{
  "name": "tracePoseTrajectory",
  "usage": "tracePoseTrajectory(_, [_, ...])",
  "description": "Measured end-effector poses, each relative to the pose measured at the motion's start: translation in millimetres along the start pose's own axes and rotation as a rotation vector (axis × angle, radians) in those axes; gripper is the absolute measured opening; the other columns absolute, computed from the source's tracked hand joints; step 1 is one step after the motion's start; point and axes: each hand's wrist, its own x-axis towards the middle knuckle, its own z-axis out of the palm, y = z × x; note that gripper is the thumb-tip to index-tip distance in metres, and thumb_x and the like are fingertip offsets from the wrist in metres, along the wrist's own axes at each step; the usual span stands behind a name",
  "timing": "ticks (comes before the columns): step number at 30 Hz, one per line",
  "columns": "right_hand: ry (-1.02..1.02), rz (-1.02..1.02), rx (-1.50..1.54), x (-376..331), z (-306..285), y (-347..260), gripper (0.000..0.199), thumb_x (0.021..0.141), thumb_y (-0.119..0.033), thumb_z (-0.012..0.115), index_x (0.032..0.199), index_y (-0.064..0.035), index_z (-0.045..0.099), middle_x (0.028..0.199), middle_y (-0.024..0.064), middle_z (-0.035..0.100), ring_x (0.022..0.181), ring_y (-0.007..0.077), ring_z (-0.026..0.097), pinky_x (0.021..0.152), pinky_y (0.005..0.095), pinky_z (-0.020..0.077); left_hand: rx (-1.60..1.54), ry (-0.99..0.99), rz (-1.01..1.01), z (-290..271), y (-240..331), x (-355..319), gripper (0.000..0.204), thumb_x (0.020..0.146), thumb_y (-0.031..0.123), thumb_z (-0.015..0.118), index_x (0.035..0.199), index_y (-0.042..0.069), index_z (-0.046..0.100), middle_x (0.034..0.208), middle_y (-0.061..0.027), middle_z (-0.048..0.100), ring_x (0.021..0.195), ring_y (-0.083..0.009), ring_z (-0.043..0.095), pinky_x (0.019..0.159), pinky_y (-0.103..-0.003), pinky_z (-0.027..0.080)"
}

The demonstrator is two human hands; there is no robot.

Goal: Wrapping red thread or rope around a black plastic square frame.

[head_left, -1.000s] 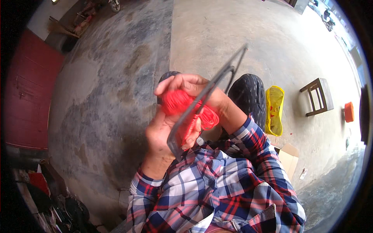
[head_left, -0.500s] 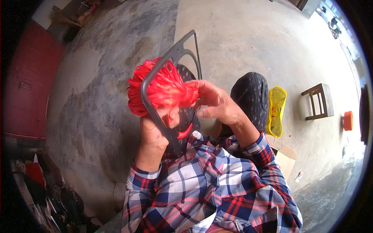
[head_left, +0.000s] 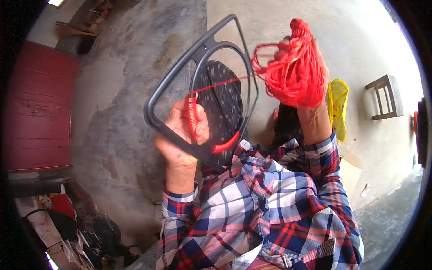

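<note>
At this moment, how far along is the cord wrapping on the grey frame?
Done: a short red-wrapped stretch of the grey frame's inner ring, beside the left hand. In hand: the right hand lifts the red cord bundle, with a strand running taut to the ring. Left: most of the ring is bare grey, and the bundle looks large.

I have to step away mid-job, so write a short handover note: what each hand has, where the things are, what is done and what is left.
Left hand: grips the dark grey frame at its lower bar, thumb on the wrapped part of the inner ring.
Right hand: raised, holds the bundle of red cord; one strand runs taut from it to the ring.
Done: red wrapping covers a short stretch of the ring by the left thumb, with another red stretch at the ring's bottom.
Left: most of the ring is bare.
On the floor to the right: yellow sandal, small wooden stool.
</note>
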Motion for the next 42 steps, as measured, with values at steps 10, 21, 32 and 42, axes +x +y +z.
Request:
tracePoseTrajectory(10, [0.268, 0.271, -0.05, -27, -2, 42, 0.028, 0.093, -0.022, 0.059, 0.112, -0.0016, 0.055, 0.097, 0.0103, 0.066, 0.081, 0.0172, 0.068, 0.076, 0.032, 0.0569, 0.129, 0.037, -0.174, -14, 1, 8, 0.049, 0.099, 0.046, 0.036, 0.099, 0.001, 0.054, 0.061, -0.0043, 0.044, 0.045, -0.0122, 0.037, 0.033, -0.024, 0.03])
tracePoseTrajectory(21, [0.273, 0.258, -0.178, -28, -4, 41, 0.029, 0.095, -0.023, 0.056, 0.115, -0.0021, 0.055, 0.097, 0.0065, 0.066, 0.081, 0.0135, 0.067, 0.076, 0.0288, 0.0556, 0.092, 0.046, -0.304, -10, 3, 11, 0.041, 0.102, 0.041, 0.032, 0.089, 0.005, 0.045, 0.067, -0.0057, 0.044, 0.05, -0.0142, 0.039, 0.046, -0.029, 0.037])
tracePoseTrajectory(32, [0.3, 0.257, -0.162, -32, -12, 38, 0.027, 0.093, -0.024, 0.059, 0.109, -0.0014, 0.058, 0.095, 0.0089, 0.067, 0.08, 0.0158, 0.068, 0.074, 0.03, 0.0562, 0.044, -0.225, -0.273, -27, -12, 11, 0.043, 0.099, 0.047, 0.036, 0.085, 0.007, 0.044, 0.066, -0.0047, 0.041, 0.05, -0.0128, 0.037, 0.045, -0.026, 0.034])
tracePoseTrajectory(42, [0.36, 0.307, -0.113, -31, -7, 39, 0.028, 0.092, -0.024, 0.06, 0.107, -0.0005, 0.059, 0.092, 0.0098, 0.068, 0.077, 0.0174, 0.068, 0.071, 0.0319, 0.057, 0.156, -0.052, -0.254, -21, -9, 5, 0.04, 0.096, 0.045, 0.047, 0.084, 0.007, 0.044, 0.066, -0.004, 0.042, 0.051, -0.013, 0.039, 0.044, -0.026, 0.036])
